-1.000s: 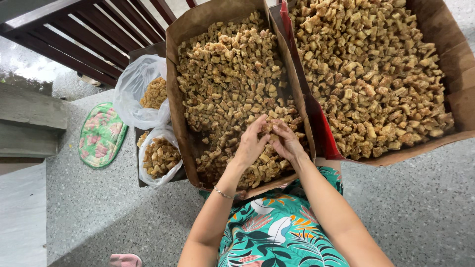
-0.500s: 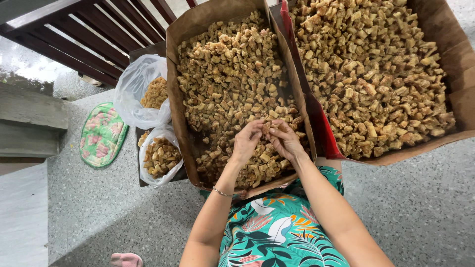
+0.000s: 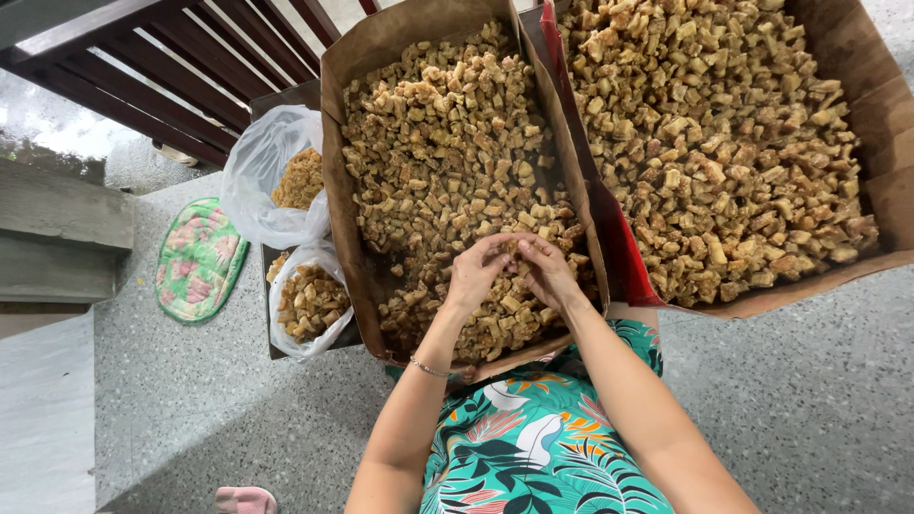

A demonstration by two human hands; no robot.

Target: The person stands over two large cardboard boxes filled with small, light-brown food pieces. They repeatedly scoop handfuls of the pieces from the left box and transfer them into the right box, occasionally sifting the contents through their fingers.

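Both my hands meet over the near part of a cardboard box (image 3: 335,181) filled with small tan chunks (image 3: 438,143). My left hand (image 3: 476,271) and my right hand (image 3: 545,271) pinch one small tan chunk (image 3: 514,249) between their fingertips, just above the heap. A thin bracelet (image 3: 428,367) circles my left wrist. A second, larger cardboard box (image 3: 885,162) at the right holds the same kind of chunks (image 3: 714,143).
Two clear plastic bags (image 3: 262,167) (image 3: 305,300) with chunks inside stand left of the box on a dark tray. A green flowered mat (image 3: 198,259) lies on the speckled grey floor (image 3: 190,400). Dark wooden railing (image 3: 162,67) runs along the upper left.
My hands have stayed over the same spot in the box; the fingers have shifted slightly as they work the piece between them.
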